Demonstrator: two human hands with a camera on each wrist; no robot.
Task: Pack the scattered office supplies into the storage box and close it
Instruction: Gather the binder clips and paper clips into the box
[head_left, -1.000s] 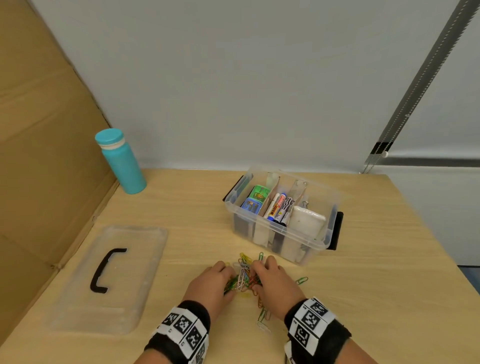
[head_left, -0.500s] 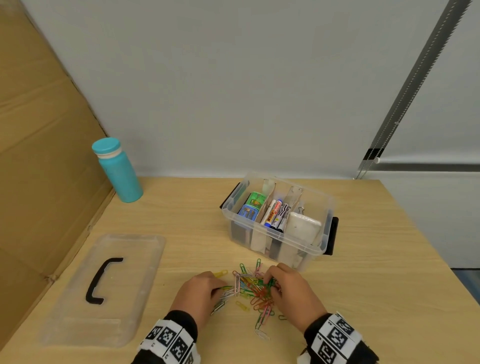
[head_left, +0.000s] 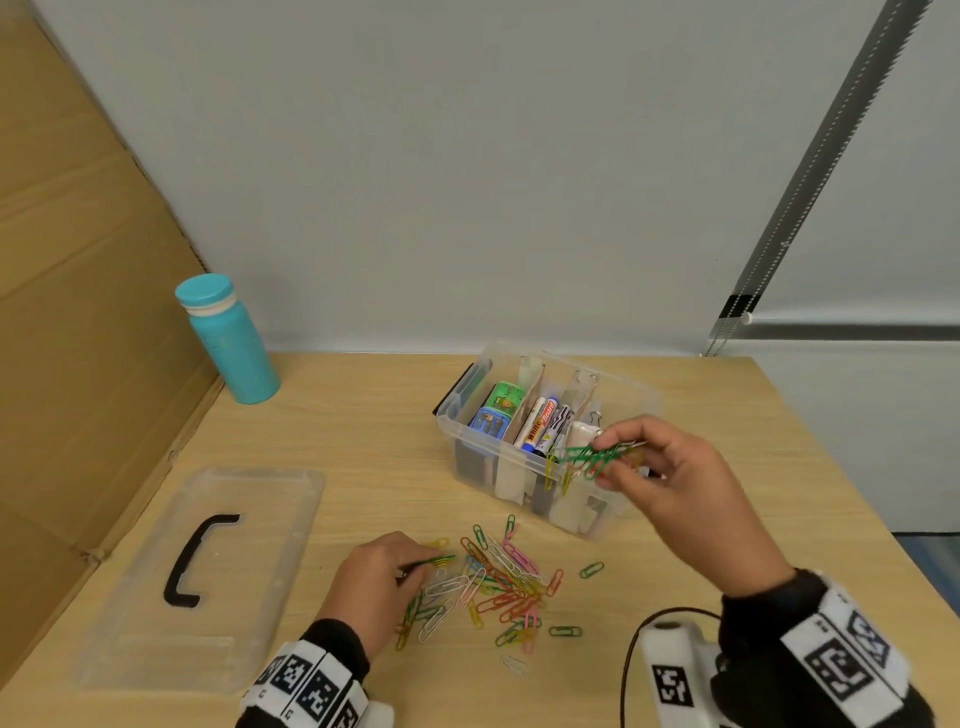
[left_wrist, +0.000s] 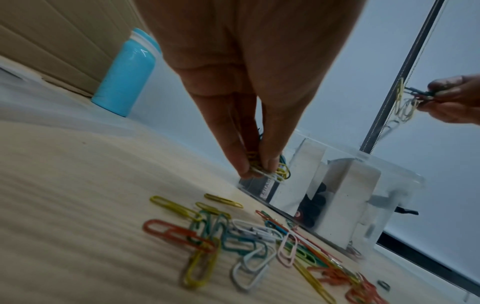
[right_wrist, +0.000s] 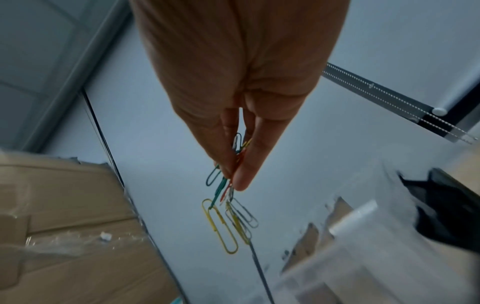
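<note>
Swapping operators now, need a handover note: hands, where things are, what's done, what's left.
Right hand: pinching a clump of paper clips, held over the open storage box.
Left hand: pinching a few clips at the loose pile on the table.
Done: markers and other supplies already in the box.
Left: drop both handfuls in, gather the remaining clips, fit the lid lying left of the pile.
</note>
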